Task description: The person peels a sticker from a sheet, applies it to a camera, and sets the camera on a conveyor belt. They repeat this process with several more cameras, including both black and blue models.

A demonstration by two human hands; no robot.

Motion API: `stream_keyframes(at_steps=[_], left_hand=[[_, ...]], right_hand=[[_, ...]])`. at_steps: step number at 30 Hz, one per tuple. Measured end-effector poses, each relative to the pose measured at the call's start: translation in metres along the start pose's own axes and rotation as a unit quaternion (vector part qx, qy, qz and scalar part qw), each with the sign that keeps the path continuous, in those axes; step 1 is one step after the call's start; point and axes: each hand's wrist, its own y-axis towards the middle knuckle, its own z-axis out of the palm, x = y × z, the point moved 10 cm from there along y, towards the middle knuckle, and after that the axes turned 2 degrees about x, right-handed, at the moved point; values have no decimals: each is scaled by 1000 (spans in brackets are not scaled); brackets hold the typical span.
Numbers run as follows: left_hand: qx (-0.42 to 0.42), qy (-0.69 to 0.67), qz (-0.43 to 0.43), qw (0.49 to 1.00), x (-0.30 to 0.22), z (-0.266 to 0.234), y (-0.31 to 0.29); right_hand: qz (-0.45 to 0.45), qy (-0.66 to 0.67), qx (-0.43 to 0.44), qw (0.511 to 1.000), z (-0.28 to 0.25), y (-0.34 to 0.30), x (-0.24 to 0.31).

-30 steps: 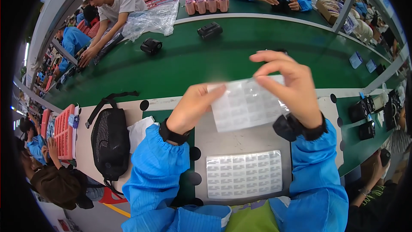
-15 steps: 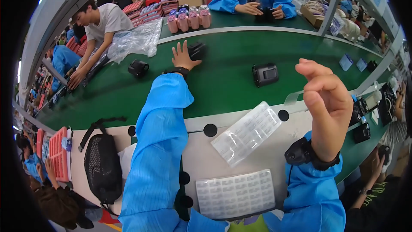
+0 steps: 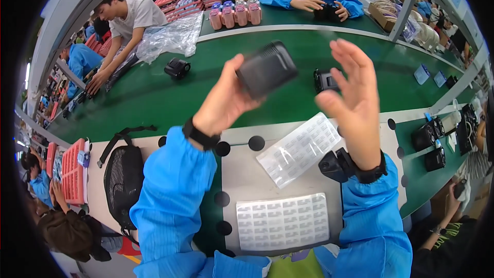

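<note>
My left hand (image 3: 222, 98) grips a black box-shaped device (image 3: 268, 69) with rounded corners, tilted and lifted above the green belt. To its right my right hand (image 3: 355, 105) is raised with fingers stretched and thumb apart. No clear strip shows on it now, though motion blurs the fingertips. Partly behind my right hand, a similar black device (image 3: 323, 80) lies on the belt. Below, a clear-and-white label sheet (image 3: 299, 149) lies slanted on the pale board (image 3: 236, 175). A second label sheet (image 3: 282, 221) lies close to my body.
Another black device (image 3: 177, 69) sits on the green belt (image 3: 154, 100) to the left. A black mesh bag (image 3: 123, 185) lies left of my arm. Pink devices (image 3: 235, 15) stand in rows beyond the belt. Co-workers are at the left and across. Black devices (image 3: 435, 158) lie at right.
My left hand has taken hold of the black device and brought it up and nearer. My right hand has opened from a pinch on a clear strip and moved left.
</note>
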Motion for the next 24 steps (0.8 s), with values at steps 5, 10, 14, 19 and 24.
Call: stream_keyframes(at_steps=[5,10,14,19,24], left_hand=[[-20,79,62,995,12,39,-70],[12,89,112,990,-3,71,-90],[-18,59,157,986,-14,74,-105],[-15,72,206,976,-21,81,-113],[0,1,191,982,-27,75,-112]], right_hand=[[-25,12,124,992,48,-12,6],[-116,72,55,989,36,-18,28],[85,296,-1,951,23,-18,13],[-61,114,136,982,48,-31,44],[47,257,11,965,4,-14,24]])
